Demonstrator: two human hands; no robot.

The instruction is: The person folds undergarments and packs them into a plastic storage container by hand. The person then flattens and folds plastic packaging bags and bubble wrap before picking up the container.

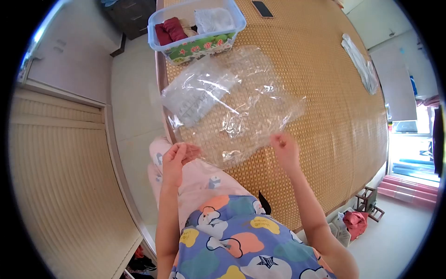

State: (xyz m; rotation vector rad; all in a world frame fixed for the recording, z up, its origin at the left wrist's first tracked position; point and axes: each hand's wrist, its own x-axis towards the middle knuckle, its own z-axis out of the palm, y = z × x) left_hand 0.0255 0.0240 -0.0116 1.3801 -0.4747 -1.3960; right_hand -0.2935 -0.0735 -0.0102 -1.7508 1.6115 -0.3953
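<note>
A large clear plastic bag (236, 123) lies crumpled and shiny across the woven mat in front of me. On its far left part there is a cloudier, whitish plastic piece (197, 90) with faint printing. My left hand (175, 160) is at the bag's near left edge, above my lap, its thumb and fingers pinched on the thin plastic. At the near right edge my right hand (285, 149), slightly blurred, has its fingers closed on the film. Both hands hold the same bag, spread between them.
A clear plastic box (197, 44) with dark red, beige and white bundles stands at the far left edge of the mat (320, 121). A phone (262, 9) lies behind it. Another white plastic item (360, 65) is at the far right. A stool (368, 202) stands on the floor.
</note>
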